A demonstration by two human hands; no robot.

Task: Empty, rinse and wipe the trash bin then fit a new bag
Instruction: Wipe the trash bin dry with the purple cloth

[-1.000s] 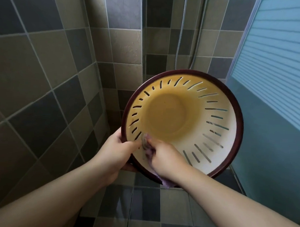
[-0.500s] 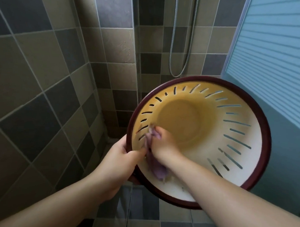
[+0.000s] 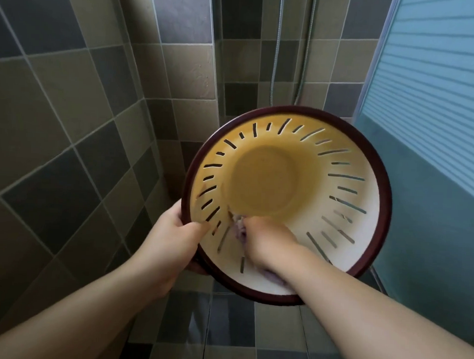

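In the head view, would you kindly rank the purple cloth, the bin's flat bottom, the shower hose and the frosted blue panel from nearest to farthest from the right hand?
1. purple cloth: inside the right hand's grip, against the bin's inner wall.
2. bin's flat bottom: just beyond the knuckles.
3. shower hose and frosted blue panel: both well past the bin, hose on the far wall, panel to the right; too close to call.

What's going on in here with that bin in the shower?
A person is wiping out a slotted trash bin in a tiled shower corner. The left hand grips the bin's dark red rim and holds it tipped, with its opening toward the camera. The right hand is inside, pressing a purplish cloth against the near inner wall. The bin looks empty, and no new bag is in view yet.
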